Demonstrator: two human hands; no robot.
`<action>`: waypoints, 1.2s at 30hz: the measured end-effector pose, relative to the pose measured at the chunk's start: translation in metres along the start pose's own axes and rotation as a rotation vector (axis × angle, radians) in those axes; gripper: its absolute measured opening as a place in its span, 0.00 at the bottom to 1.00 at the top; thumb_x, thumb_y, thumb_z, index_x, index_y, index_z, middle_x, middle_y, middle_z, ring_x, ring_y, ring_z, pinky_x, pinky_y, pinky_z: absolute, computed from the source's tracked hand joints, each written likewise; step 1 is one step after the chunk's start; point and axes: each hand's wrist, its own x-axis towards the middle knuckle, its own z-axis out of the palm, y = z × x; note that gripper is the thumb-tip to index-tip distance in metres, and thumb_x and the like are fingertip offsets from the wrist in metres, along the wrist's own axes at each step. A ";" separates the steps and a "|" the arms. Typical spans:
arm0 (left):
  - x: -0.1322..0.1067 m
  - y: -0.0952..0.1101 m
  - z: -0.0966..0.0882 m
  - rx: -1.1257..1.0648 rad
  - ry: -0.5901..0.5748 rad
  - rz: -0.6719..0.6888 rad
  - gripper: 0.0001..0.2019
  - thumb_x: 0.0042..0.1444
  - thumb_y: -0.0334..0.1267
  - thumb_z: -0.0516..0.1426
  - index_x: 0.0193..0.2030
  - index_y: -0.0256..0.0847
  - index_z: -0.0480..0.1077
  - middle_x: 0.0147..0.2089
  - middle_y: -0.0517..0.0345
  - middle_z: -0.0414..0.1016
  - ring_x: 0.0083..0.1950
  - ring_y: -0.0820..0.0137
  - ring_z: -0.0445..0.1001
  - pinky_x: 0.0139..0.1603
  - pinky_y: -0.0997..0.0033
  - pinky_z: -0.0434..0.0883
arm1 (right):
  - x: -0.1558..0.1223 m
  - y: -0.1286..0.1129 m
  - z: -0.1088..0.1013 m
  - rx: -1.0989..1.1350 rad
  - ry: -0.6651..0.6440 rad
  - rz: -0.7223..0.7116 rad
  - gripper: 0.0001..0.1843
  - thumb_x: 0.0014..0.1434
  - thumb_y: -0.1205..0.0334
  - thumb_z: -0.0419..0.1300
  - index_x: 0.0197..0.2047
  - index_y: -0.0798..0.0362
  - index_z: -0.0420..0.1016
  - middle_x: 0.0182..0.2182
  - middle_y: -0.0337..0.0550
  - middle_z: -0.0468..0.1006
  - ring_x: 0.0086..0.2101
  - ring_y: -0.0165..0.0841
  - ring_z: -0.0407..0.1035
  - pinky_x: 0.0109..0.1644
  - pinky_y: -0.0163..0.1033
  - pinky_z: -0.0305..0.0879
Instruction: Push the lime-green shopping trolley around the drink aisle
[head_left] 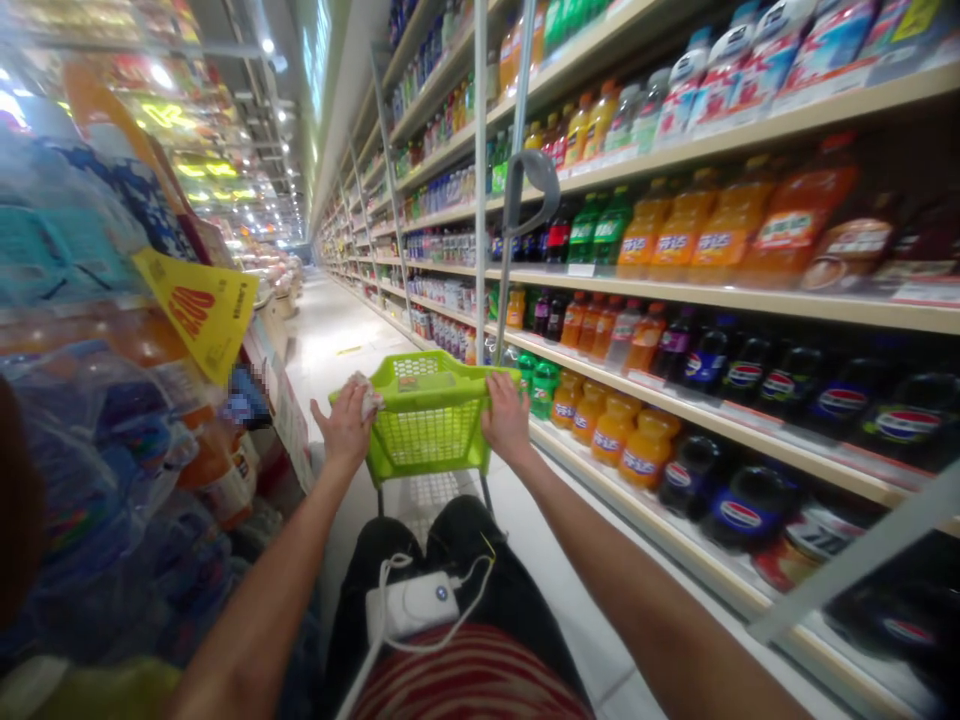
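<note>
A lime-green shopping cart [427,430] with a perforated plastic basket stands right in front of my body. On the left end of its handle lies my left hand [343,428], fingers curled over the bar and thumb sticking out to the side. A crumpled whitish thing, perhaps a tissue [370,398], shows at those fingers. My right hand [507,415] wraps round the right end of the handle. Both palms are hidden. The basket's inside is only partly visible. On my body, below the cart, rests a white power bank [414,604] with a white cable.
Long shelves [720,300] of soda bottles run along the right. Stacked shrink-wrapped bottles [112,450] crowd the left, with a yellow price sign [201,310] jutting out. A grey hook-like handle [536,190] hangs by a shelf post. The pale tiled aisle [337,310] stretches ahead.
</note>
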 end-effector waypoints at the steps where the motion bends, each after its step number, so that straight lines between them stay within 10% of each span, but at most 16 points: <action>1: 0.000 0.007 0.002 -0.007 -0.010 0.013 0.19 0.57 0.39 0.48 0.56 0.43 0.61 0.62 0.47 0.59 0.61 0.63 0.60 0.64 0.44 0.36 | -0.001 0.000 0.000 0.008 0.006 0.002 0.29 0.50 0.70 0.47 0.57 0.61 0.60 0.59 0.53 0.59 0.60 0.41 0.47 0.60 0.55 0.43; 9: 0.005 0.075 0.014 -0.064 -0.132 0.164 0.19 0.58 0.39 0.47 0.57 0.46 0.60 0.63 0.52 0.58 0.64 0.62 0.55 0.63 0.41 0.33 | -0.010 -0.006 0.000 -0.025 -0.004 -0.038 0.31 0.50 0.72 0.46 0.59 0.58 0.58 0.60 0.50 0.57 0.61 0.39 0.45 0.61 0.55 0.41; 18: 0.008 0.025 0.013 -0.041 0.048 0.081 0.20 0.58 0.40 0.47 0.57 0.42 0.60 0.61 0.46 0.61 0.59 0.62 0.63 0.64 0.43 0.37 | -0.010 -0.005 0.002 0.015 -0.013 -0.048 0.32 0.49 0.74 0.46 0.59 0.58 0.59 0.61 0.48 0.57 0.62 0.38 0.44 0.62 0.52 0.40; 28: 0.011 0.087 0.018 -0.054 -0.145 0.361 0.20 0.56 0.36 0.48 0.57 0.47 0.60 0.62 0.50 0.59 0.64 0.63 0.56 0.64 0.42 0.33 | -0.010 -0.006 -0.001 0.018 -0.026 -0.074 0.33 0.48 0.75 0.46 0.60 0.57 0.58 0.61 0.47 0.56 0.62 0.37 0.43 0.62 0.54 0.40; 36: 0.008 0.034 0.002 0.019 -0.088 0.112 0.20 0.57 0.38 0.47 0.58 0.46 0.59 0.62 0.49 0.59 0.62 0.62 0.59 0.63 0.40 0.36 | -0.014 0.000 -0.002 -0.001 -0.013 -0.104 0.30 0.51 0.75 0.45 0.58 0.58 0.60 0.59 0.49 0.59 0.61 0.39 0.47 0.61 0.57 0.41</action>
